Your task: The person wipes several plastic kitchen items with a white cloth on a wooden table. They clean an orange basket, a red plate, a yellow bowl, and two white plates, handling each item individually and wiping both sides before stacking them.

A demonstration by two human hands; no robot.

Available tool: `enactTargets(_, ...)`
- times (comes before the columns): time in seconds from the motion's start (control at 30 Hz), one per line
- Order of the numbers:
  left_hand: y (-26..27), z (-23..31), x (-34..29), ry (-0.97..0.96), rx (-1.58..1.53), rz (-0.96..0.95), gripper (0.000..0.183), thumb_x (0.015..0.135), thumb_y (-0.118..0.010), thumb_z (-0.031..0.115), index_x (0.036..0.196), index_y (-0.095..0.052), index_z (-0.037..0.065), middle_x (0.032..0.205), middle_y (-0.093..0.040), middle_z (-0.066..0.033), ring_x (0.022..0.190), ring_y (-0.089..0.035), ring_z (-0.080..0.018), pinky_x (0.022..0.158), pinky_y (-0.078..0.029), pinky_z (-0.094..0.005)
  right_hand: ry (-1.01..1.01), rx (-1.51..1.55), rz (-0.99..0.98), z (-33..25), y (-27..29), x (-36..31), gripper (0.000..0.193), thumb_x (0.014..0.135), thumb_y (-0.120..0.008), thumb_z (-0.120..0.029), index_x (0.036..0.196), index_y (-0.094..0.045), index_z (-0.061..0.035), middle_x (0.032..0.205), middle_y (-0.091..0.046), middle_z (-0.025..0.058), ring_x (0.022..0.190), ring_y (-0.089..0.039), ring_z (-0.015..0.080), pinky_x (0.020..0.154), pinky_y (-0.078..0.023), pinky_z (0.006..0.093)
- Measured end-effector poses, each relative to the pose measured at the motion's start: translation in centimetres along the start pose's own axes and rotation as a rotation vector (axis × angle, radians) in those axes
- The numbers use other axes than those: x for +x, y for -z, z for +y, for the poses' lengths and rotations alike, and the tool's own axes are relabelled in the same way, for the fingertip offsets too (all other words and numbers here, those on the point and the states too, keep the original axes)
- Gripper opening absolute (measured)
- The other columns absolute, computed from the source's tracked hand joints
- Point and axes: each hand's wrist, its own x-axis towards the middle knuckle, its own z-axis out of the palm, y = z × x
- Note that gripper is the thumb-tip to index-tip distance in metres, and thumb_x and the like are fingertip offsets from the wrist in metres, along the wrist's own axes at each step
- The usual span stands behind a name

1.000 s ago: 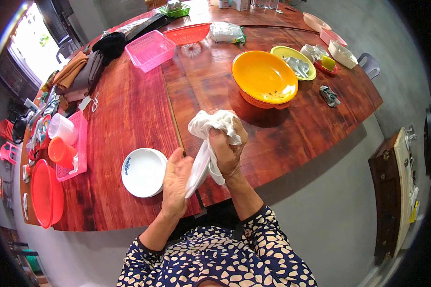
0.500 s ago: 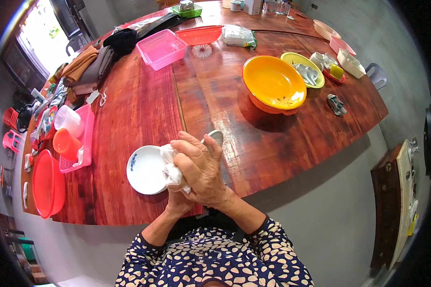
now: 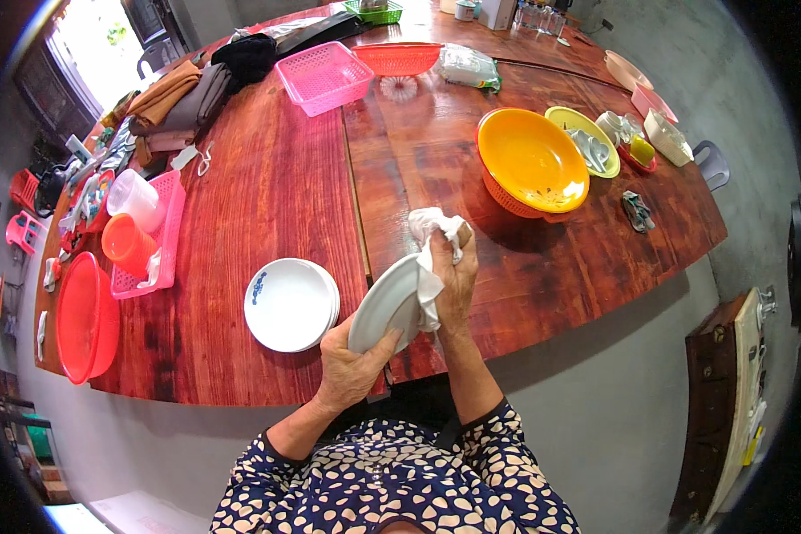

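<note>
A white plate (image 3: 390, 307) is tilted on edge above the near side of the wooden table (image 3: 240, 222). My left hand (image 3: 351, 365) grips its lower left rim, thumb on the face turned toward me. With my right hand (image 3: 457, 276) I hold a crumpled white cloth (image 3: 433, 233) against the plate's right edge; part of the cloth hangs down over the rim. Just left of my hands, a small stack of white plates (image 3: 289, 305) lies on the table, the top one bearing a blue pattern near its rim.
Beyond my right hand stands a yellow basin (image 3: 534, 160) on an orange basket, beside a yellow-green bowl of spoons (image 3: 587, 147). On the left are a red basin (image 3: 87, 319) and a pink tray (image 3: 171, 236) with cups. A pink basket (image 3: 325, 78) sits farther back.
My hands have come apart from being clasped together over the cloth. The plate now shows tilted in my left hand, and the cloth has moved right and away with my right hand.
</note>
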Motion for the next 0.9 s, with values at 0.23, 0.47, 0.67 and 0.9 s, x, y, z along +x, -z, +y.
enactTargets(0.23,1.4,-2.5,0.5,-0.035,-0.036,-0.060,0.028,0.081,-0.069,0.001,0.108,-0.062,-0.003,0.098,-0.067,-0.0064,0.089,-0.061,-0.0101,0.079,-0.051,-0.0265,0.661,-0.343,-0.290,-3.3,-1.3,-1.8,0.034,0.082,-0.064,-0.018,0.111,-0.058,-0.0026,0.111,-0.060,0.0137,0.105,-0.059,0.0274,0.095,-0.042,0.0385)
enactTargets(0.47,1.1,-1.3,0.6,0.010,-0.078,-0.050,0.025,0.081,-0.069,0.002,0.104,-0.064,-0.004,0.094,-0.068,-0.0059,0.084,-0.062,-0.0106,0.073,-0.052,-0.0262,0.713,-0.465,-0.268,-3.7,-1.0,-1.7,0.040,0.080,-0.065,-0.020,0.115,-0.056,-0.0047,0.115,-0.060,0.0162,0.110,-0.059,0.0330,0.098,-0.040,0.0463)
enactTargets(0.67,0.8,-0.8,0.5,0.081,-0.163,-0.015,0.028,0.083,-0.066,0.003,0.108,-0.060,-0.007,0.095,-0.067,-0.0098,0.081,-0.064,-0.0137,0.071,-0.054,-0.0264,0.306,-0.272,-0.094,-0.8,0.9,-2.1,0.034,0.087,-0.058,-0.007,0.120,-0.050,-0.0018,0.110,-0.060,0.0173,0.100,-0.061,0.0325,0.085,-0.048,0.0387)
enactTargets(0.9,1.3,-1.3,1.5,0.155,-0.553,0.133,0.031,0.083,-0.064,-0.002,0.113,-0.057,-0.006,0.103,-0.064,-0.0124,0.089,-0.064,-0.0155,0.078,-0.054,-0.0263,0.172,-0.130,-0.140,1.9,3.7,-5.3,0.038,0.094,-0.052,-0.014,0.129,-0.044,-0.0026,0.125,-0.052,0.0170,0.115,-0.052,0.0286,0.099,-0.040,0.0386)
